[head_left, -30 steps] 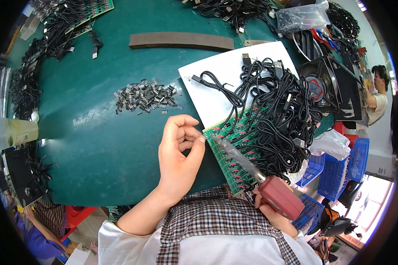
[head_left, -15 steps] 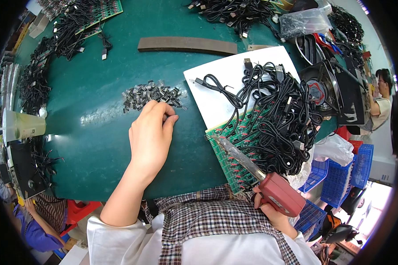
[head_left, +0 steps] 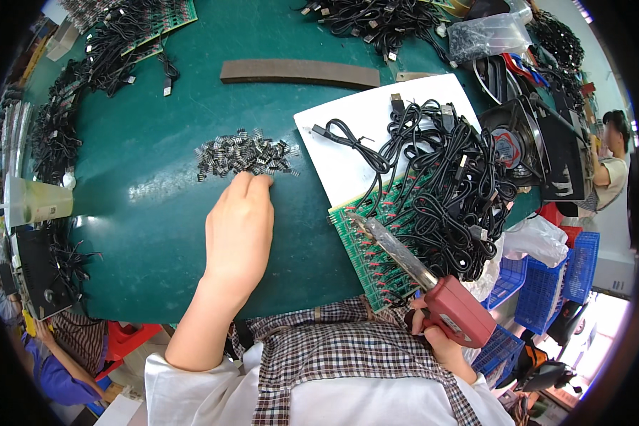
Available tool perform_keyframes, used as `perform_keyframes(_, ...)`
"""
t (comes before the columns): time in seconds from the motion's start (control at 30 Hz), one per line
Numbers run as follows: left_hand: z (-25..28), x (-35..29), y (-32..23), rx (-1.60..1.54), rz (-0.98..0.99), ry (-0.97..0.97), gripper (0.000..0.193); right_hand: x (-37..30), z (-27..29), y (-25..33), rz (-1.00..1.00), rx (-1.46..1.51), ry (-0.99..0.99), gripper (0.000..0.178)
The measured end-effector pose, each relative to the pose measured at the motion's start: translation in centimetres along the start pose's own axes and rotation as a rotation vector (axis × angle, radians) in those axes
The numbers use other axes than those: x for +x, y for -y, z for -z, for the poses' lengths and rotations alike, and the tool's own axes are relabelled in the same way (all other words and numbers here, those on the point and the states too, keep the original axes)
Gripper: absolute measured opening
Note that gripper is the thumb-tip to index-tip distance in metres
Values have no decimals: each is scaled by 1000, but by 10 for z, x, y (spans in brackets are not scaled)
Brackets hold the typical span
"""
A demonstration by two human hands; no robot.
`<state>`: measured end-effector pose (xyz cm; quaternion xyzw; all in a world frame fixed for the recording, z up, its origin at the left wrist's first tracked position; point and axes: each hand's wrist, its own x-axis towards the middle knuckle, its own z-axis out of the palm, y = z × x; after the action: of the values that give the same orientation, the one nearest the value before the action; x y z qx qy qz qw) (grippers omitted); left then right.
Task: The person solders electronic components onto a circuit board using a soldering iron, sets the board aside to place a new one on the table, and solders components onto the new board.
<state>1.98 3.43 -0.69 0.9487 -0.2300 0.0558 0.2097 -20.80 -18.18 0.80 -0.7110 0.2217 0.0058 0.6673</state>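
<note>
My left hand point(head_left: 240, 226) is at the near edge of a pile of small black pin headers point(head_left: 243, 153) with silvery pins. Its fingers are bent and pressed together; the thumb is hidden, and what they pinch, if anything, does not show. In my right hand point(head_left: 440, 341) is a soldering gun point(head_left: 458, 312) with a red body and a long metal barrel. The barrel points up and left over a green circuit board panel point(head_left: 362, 259), its tip near the panel's upper left part. Black USB cables point(head_left: 440, 181) lie bundled across the panel.
Beneath the cables is a white sheet point(head_left: 326, 156). A grey-brown bar point(head_left: 299, 73) lies farther back. Right of the cables stands a fan-like device point(head_left: 511, 149); a cup of yellowish liquid point(head_left: 41, 202) is at left. Blue baskets point(head_left: 543, 295) and people working are beyond the table.
My left hand has turned slightly, its thumb slipping out of sight, with fingertips still by the pin headers. My right hand has shifted the soldering gun a little to the right.
</note>
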Motion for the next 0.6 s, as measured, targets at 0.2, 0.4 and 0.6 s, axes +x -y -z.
perform_keyframes(0.2, 7, -8, -6, -841, 343, 162, 12, 4, -13, 20, -115, 315, -60, 62)
perform_keyframes(0.4, 1, -29, -45, -1386, 549, 209, 19, 1, -4, 15, -177, 336, 5, 68)
perform_keyframes(0.6, -10, -25, -49, -1375, 462, 150, 25, -2, -5, 6, -72, 17, -35, 44)
